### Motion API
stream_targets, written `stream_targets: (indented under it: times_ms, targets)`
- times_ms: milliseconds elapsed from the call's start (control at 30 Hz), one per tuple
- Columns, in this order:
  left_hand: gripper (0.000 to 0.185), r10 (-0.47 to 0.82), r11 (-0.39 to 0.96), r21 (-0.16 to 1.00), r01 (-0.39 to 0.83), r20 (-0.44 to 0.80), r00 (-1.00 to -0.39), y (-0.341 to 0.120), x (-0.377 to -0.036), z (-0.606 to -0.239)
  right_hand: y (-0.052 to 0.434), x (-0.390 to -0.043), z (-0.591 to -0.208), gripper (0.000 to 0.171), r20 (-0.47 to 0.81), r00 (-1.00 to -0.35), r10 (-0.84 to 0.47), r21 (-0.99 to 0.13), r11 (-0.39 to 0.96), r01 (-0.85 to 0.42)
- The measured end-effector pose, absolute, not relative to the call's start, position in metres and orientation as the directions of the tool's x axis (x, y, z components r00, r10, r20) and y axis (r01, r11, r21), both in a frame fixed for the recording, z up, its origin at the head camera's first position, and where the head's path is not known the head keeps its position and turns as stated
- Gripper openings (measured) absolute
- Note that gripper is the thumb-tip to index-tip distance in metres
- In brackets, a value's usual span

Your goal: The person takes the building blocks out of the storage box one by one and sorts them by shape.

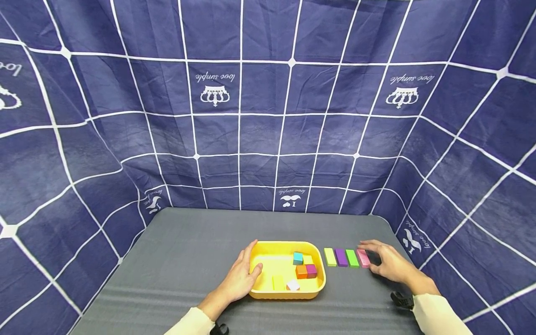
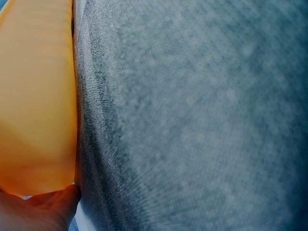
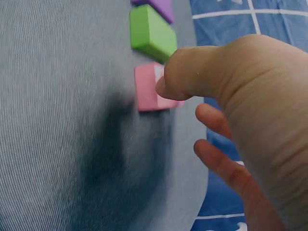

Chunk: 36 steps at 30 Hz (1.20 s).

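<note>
A yellow tray [image 1: 268, 292] sits on the grey mat [image 1: 188, 260] and holds several small blocks: cyan [image 1: 298, 258], orange [image 1: 301, 271], magenta [image 1: 311, 270] and others. My left hand [image 1: 250, 259] grips its left rim, thumb inside and fingers along the outer wall. In the left wrist view the tray wall [image 2: 36, 96] fills the left side above my palm [image 2: 43, 211]. Right of the tray lies a row of flat blocks: yellow-green [image 1: 330, 257], purple [image 1: 341, 257], green [image 1: 352, 258], pink [image 1: 363, 258]. My right hand [image 1: 377, 258] hovers at the pink block [image 3: 147, 91] with spread fingers, thumb [image 3: 192, 72] above it.
Dark blue cloth [image 1: 268, 116] with a white grid walls in the mat at the back and on both sides. The mat's right edge [image 3: 199, 159] runs just beyond the pink block. Bare mat [image 2: 192, 120] stretches left of the tray.
</note>
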<state>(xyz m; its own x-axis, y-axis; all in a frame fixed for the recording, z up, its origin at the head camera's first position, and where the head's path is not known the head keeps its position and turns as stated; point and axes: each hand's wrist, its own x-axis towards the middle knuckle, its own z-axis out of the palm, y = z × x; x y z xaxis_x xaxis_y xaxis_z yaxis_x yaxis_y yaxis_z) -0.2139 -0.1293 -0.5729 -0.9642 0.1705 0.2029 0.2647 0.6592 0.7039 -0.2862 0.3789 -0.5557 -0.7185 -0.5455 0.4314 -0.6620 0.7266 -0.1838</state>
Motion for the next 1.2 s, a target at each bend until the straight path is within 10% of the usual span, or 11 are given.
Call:
stream_targets:
  times_ms: [533,1200]
  targets:
    - [0.076,0.175,0.659,0.706,0.259,0.191,-0.966,-0.129,-0.213,-0.572,0.343,-0.277,-0.535,0.057,0.506,-0.636,-0.582,-0.144,0.670,-0.728]
    - [0.076,0.170,0.656,0.709,0.261,0.198,-0.965,-0.129,-0.215,-0.573,0.280,-0.272,-0.511,0.048,0.317,-0.687,-0.653,-0.188,0.667,-0.721]
